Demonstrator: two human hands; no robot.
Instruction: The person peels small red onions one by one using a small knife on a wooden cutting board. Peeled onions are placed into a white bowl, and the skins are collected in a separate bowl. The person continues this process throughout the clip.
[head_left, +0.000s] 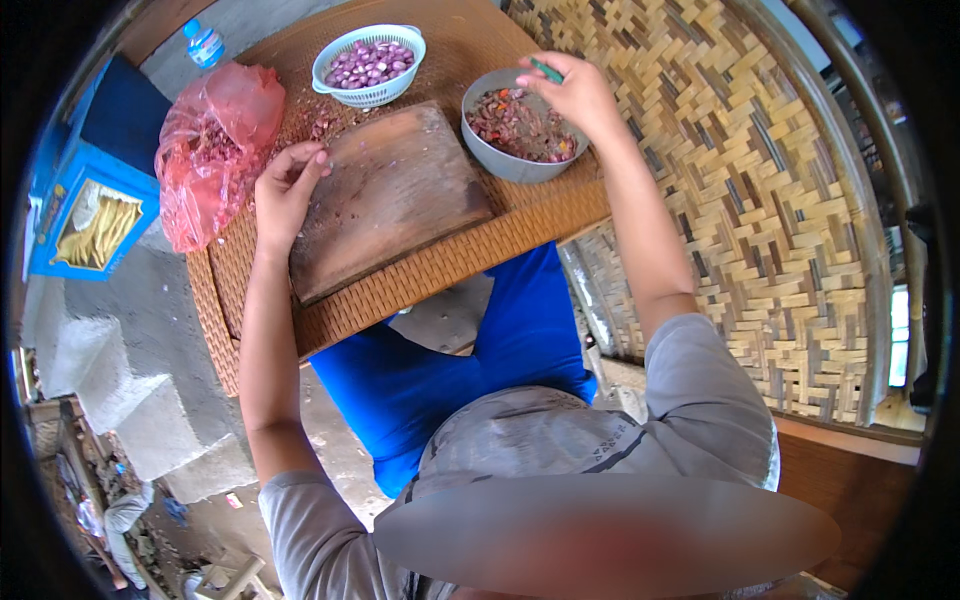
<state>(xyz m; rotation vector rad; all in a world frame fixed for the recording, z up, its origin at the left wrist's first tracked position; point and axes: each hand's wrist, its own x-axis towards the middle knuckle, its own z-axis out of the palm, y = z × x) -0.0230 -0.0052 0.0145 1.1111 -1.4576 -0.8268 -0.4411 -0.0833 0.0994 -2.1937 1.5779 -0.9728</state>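
Above the far right rim of a grey metal bowl, my right hand grips a small green handle; any blade on it cannot be made out. Sliced shallots with a few orange and red bits lie in the bowl. My left hand is over the left edge of a worn wooden cutting board, thumb and fingertips close together. Whether something small sits in that pinch is unclear. Behind the board stands a light blue plastic colander of peeled shallots.
A red plastic bag with shallot skins lies on the woven table, left of the board. Beyond it are a blue box and a water bottle. A woven bamboo wall rises close on the right; concrete steps are at left.
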